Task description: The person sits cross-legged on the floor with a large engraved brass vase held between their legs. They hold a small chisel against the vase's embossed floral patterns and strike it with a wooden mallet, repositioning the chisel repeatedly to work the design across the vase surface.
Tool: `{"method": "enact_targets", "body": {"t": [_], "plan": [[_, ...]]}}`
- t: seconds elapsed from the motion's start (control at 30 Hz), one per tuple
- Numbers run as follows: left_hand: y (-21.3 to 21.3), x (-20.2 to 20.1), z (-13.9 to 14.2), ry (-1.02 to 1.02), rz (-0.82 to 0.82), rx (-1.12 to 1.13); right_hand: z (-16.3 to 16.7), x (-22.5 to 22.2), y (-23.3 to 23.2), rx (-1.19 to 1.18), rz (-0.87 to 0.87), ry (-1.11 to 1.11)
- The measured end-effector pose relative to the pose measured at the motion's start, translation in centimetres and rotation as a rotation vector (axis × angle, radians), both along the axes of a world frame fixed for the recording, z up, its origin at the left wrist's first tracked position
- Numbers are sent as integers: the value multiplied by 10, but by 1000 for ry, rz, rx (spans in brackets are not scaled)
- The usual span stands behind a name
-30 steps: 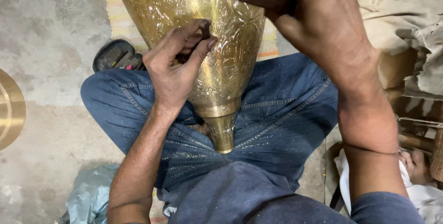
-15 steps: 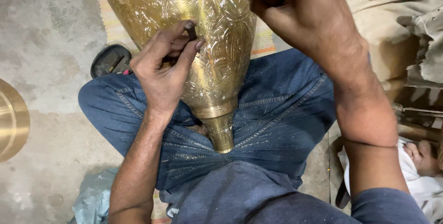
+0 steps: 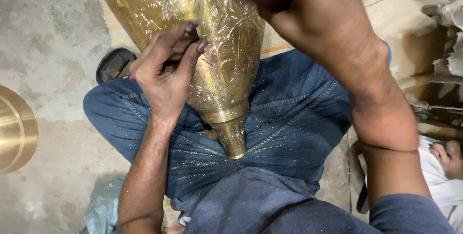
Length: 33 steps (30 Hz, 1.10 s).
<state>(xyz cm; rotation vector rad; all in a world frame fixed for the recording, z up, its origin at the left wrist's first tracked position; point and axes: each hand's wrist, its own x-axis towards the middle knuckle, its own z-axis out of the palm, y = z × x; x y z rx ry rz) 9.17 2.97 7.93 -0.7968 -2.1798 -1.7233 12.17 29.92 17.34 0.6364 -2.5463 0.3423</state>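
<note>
1. Head view looks down on a large engraved brass vase (image 3: 217, 55) lying tilted across the person's lap, its narrow neck (image 3: 232, 137) pointing toward the body and resting against the blue jeans (image 3: 289, 118).
2. Left hand (image 3: 166, 77) rests on the vase's side, its grip clenched on a small dark tool (image 3: 192, 32) pinched between thumb and fingertips, the tip touching the engraved surface.
3. Right hand is out of frame; only the right forearm (image 3: 347, 60) shows, crossing above the vase toward its upper part, so its grip cannot be told.
4. Fine brass specks dot the jeans around the neck.
5. Outward: a dark sandal (image 3: 113, 64) lies on the concrete floor (image 3: 43, 46) just beside the left knee, with a striped mat (image 3: 115, 26) under the vase.
6. At the left edge sits what seems a round brass dish (image 3: 14, 130); another person's hand (image 3: 448, 157) shows at the right edge.
</note>
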Motion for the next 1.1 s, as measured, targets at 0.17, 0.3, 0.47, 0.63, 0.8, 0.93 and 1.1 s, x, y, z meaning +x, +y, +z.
{"method": "enact_targets", "body": {"t": [0.17, 0.3, 0.47, 0.63, 0.8, 0.93, 1.1], "plan": [[1, 1, 5, -5, 11, 3, -2, -5, 0, -43, -24, -75], [0, 1, 10, -7, 34, -55, -5, -6, 4, 30, -39, -109], [1, 2, 12, -16, 5, -9, -9, -3, 6, 7, -57, -82], [-1, 2, 10, -27, 29, -53, -6, -2, 4, 17, 19, 40], [0, -1, 0, -18, 48, -24, -1, 1, 4, 115, 5, 62], [5, 3, -5, 43, 86, -17, -1, 1, 3, -135, -1, -97], [2, 7, 2, 35, 69, -64, 7, -1, -3, 92, 3, 81]]}}
